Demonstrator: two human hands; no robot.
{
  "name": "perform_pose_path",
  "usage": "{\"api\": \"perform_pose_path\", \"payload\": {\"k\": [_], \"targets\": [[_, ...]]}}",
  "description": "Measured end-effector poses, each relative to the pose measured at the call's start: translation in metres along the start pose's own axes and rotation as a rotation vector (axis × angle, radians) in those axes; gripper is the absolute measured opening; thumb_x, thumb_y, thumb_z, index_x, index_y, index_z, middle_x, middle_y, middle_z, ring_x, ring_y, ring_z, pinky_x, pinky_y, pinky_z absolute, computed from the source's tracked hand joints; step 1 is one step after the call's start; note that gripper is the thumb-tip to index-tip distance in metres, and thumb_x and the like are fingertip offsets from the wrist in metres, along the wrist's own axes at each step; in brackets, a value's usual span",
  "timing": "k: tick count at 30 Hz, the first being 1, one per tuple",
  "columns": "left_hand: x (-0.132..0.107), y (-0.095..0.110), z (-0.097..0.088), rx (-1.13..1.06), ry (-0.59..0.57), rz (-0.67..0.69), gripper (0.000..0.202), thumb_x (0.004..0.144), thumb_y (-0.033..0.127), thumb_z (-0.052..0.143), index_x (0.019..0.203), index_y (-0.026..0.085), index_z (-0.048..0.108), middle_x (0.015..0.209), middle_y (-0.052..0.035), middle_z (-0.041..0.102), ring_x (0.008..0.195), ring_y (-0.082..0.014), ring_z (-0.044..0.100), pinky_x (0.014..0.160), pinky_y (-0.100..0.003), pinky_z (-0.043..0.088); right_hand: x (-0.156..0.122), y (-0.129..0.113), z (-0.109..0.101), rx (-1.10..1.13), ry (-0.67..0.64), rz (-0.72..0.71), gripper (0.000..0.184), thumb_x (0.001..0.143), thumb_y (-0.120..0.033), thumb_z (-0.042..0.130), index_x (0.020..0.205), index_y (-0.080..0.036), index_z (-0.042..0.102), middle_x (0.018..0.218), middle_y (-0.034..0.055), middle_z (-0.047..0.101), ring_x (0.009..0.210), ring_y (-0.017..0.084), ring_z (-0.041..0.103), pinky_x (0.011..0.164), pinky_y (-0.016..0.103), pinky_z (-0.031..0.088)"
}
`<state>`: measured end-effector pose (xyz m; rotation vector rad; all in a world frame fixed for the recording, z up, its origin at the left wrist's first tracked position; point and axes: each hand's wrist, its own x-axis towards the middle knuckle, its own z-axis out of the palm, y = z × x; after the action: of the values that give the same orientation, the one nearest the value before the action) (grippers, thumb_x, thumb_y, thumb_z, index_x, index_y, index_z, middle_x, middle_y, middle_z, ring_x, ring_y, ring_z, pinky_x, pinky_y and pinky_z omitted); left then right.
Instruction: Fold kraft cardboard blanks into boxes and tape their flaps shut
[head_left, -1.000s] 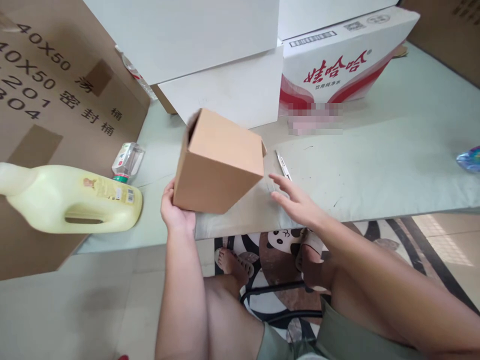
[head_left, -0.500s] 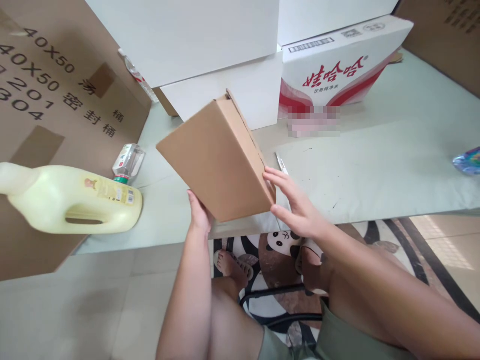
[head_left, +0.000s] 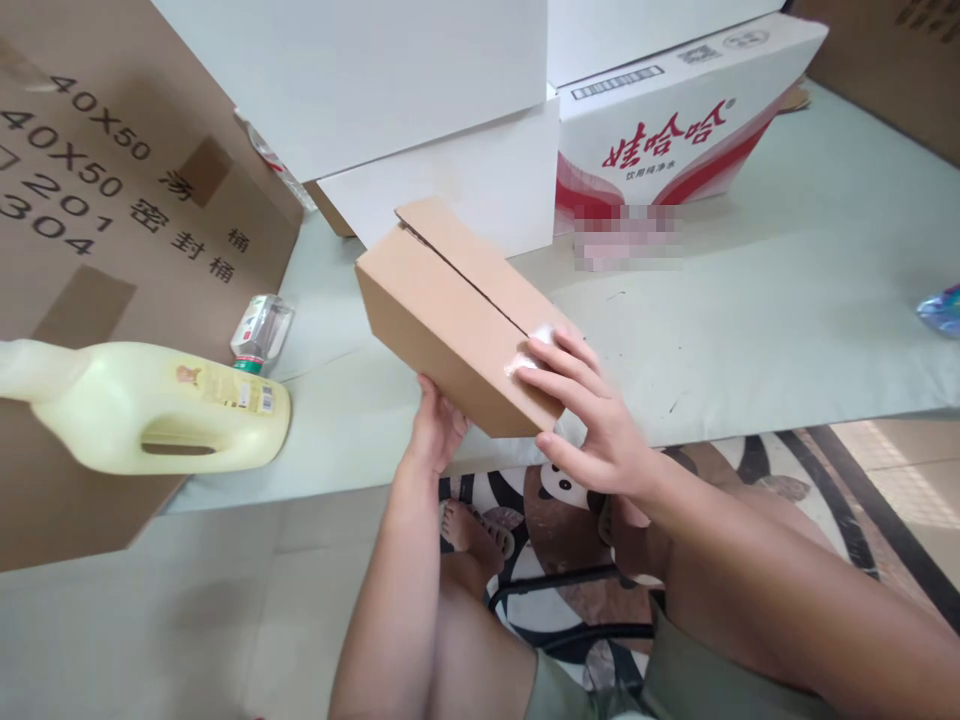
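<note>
A small brown cardboard box (head_left: 442, 310) is held tilted above the front edge of the pale green table (head_left: 750, 330); its two closed flaps with the seam between them face up. My left hand (head_left: 439, 432) supports it from below, fingers against its lower side. My right hand (head_left: 592, 415) rests on the near right end of the box, fingers spread flat over the flap seam, where a bit of clear tape glints.
A pale yellow jug (head_left: 161, 408) lies on its side at the left, with a small clear bottle (head_left: 259, 332) behind it. Stacked white boxes (head_left: 390, 90), a red-and-white printed carton (head_left: 675, 130) and a large brown carton (head_left: 112, 200) stand behind. Below, my legs and a panda mat (head_left: 555, 490) show.
The box has been turned over, from open end facing away to flap side up. My right hand moved from the table onto the box's flaps. My left hand shifted right under it.
</note>
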<state>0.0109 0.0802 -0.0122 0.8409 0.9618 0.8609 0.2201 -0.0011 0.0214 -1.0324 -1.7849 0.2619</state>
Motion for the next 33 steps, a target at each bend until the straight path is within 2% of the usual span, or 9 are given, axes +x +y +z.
{"api": "perform_pose_path", "payload": {"k": [4, 7, 10, 13, 16, 22, 25, 28, 33], "targets": [[0.001, 0.001, 0.001, 0.360, -0.061, -0.251, 0.055, 0.090, 0.063, 0.053, 0.106, 0.013, 0.070, 0.094, -0.0146, 0.078, 0.070, -0.0202, 0.072, 0.052, -0.025, 0.045, -0.002, 0.003, 0.001, -0.157, 0.001, 0.006, 0.038, 0.090, -0.036, 0.057, 0.126, -0.028, 0.068, 0.140, 0.0046, 0.064, 0.143, 0.032, 0.045, 0.120, 0.054, 0.029], [0.001, 0.006, 0.002, 0.624, 0.028, -0.200, 0.034, 0.089, 0.044, 0.057, 0.089, 0.014, 0.072, 0.078, -0.0102, 0.075, 0.059, -0.0173, 0.067, 0.052, -0.025, 0.044, -0.003, 0.006, 0.005, -0.220, -0.020, -0.018, 0.034, 0.091, -0.036, 0.055, 0.120, -0.028, 0.070, 0.137, 0.0038, 0.067, 0.138, 0.031, 0.050, 0.118, 0.052, 0.027], [0.002, 0.011, -0.001, 0.752, 0.349, 0.145, 0.026, 0.087, 0.039, 0.056, 0.084, 0.016, 0.069, 0.079, -0.0086, 0.073, 0.073, -0.0206, 0.069, 0.069, -0.032, 0.053, -0.001, 0.011, 0.007, -0.233, -0.090, 0.011, 0.037, 0.091, -0.043, 0.055, 0.123, -0.031, 0.069, 0.140, 0.0017, 0.065, 0.140, 0.030, 0.048, 0.117, 0.051, 0.026], [0.001, 0.014, -0.009, 0.711, 0.574, 0.662, 0.033, 0.087, 0.040, 0.059, 0.111, 0.019, 0.066, 0.115, -0.0113, 0.071, 0.111, -0.0239, 0.066, 0.093, -0.036, 0.052, 0.007, 0.018, 0.009, -0.213, -0.177, 0.057, 0.044, 0.087, -0.051, 0.061, 0.128, -0.034, 0.066, 0.145, 0.0012, 0.061, 0.143, 0.033, 0.044, 0.118, 0.053, 0.022], [-0.001, 0.014, -0.014, 0.768, 0.512, 0.966, 0.040, 0.090, 0.040, 0.059, 0.126, 0.023, 0.062, 0.137, -0.0113, 0.061, 0.133, -0.0243, 0.054, 0.110, -0.040, 0.044, 0.017, 0.025, 0.013, -0.199, -0.240, 0.080, 0.048, 0.083, -0.047, 0.068, 0.130, -0.036, 0.064, 0.146, 0.0003, 0.060, 0.143, 0.036, 0.042, 0.119, 0.055, 0.018], [-0.007, 0.019, -0.007, 0.884, 0.438, 1.309, 0.041, 0.098, 0.041, 0.046, 0.131, 0.024, 0.064, 0.142, -0.0093, 0.059, 0.141, -0.0270, 0.047, 0.121, -0.049, 0.032, 0.018, 0.005, 0.025, -0.191, -0.219, -0.014, 0.028, 0.088, -0.043, 0.064, 0.115, -0.037, 0.070, 0.136, -0.0020, 0.068, 0.134, 0.034, 0.051, 0.113, 0.056, 0.022], [-0.010, 0.024, -0.006, 0.960, 0.363, 1.289, 0.041, 0.099, 0.040, 0.044, 0.128, 0.025, 0.069, 0.137, -0.0079, 0.065, 0.141, -0.0281, 0.048, 0.121, -0.051, 0.031, 0.010, -0.015, 0.027, -0.144, -0.203, -0.133, 0.018, 0.092, -0.029, 0.057, 0.102, -0.035, 0.071, 0.119, -0.0049, 0.076, 0.122, 0.027, 0.062, 0.106, 0.051, 0.031], [-0.009, 0.025, -0.008, 1.030, 0.309, 1.196, 0.038, 0.098, 0.036, 0.048, 0.128, 0.024, 0.070, 0.136, -0.0081, 0.067, 0.139, -0.0282, 0.051, 0.119, -0.050, 0.035, 0.006, -0.019, 0.019, -0.059, -0.065, -0.171, 0.020, 0.089, -0.020, 0.055, 0.097, -0.031, 0.070, 0.110, -0.0038, 0.078, 0.113, 0.024, 0.067, 0.099, 0.047, 0.039], [-0.004, 0.021, -0.010, 1.023, 0.363, 1.135, 0.042, 0.097, 0.043, 0.047, 0.125, 0.024, 0.072, 0.136, -0.0083, 0.067, 0.140, -0.0287, 0.050, 0.120, -0.050, 0.034, 0.005, 0.024, -0.001, -0.139, 0.100, 0.223, 0.025, 0.089, -0.023, 0.052, 0.103, -0.028, 0.072, 0.112, 0.0073, 0.071, 0.109, 0.028, 0.065, 0.095, 0.048, 0.050]]}}
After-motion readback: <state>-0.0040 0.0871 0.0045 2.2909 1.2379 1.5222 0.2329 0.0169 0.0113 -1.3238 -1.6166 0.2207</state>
